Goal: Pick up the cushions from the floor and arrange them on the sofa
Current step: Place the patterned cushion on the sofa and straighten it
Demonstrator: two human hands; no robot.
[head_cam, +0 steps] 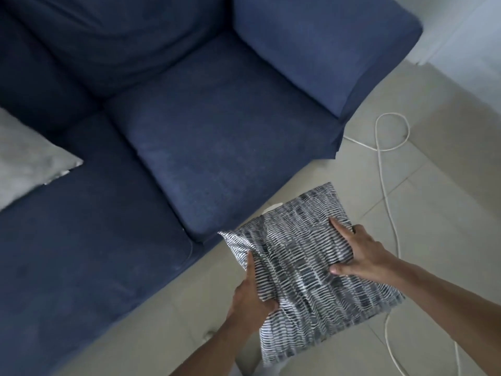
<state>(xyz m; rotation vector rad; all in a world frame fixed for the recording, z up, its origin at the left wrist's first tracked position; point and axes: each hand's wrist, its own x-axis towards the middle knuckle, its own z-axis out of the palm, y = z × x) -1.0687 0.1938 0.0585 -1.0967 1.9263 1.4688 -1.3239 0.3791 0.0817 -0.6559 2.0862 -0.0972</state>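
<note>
A black-and-white striped cushion (301, 264) is held above the tiled floor, just in front of the blue sofa (217, 126). My left hand (252, 294) grips its left edge, thumb on top. On the cushion's right side, my right hand (360, 253) grips it with fingers spread over the fabric. A grey cushion (27, 158) lies on the sofa's left seat, partly cut off by the frame edge.
A white cable (390, 213) loops across the light floor tiles (433, 185) to the right of the sofa and passes under the held cushion. The sofa's right armrest (320, 50) stands at the upper right, near a pale wall.
</note>
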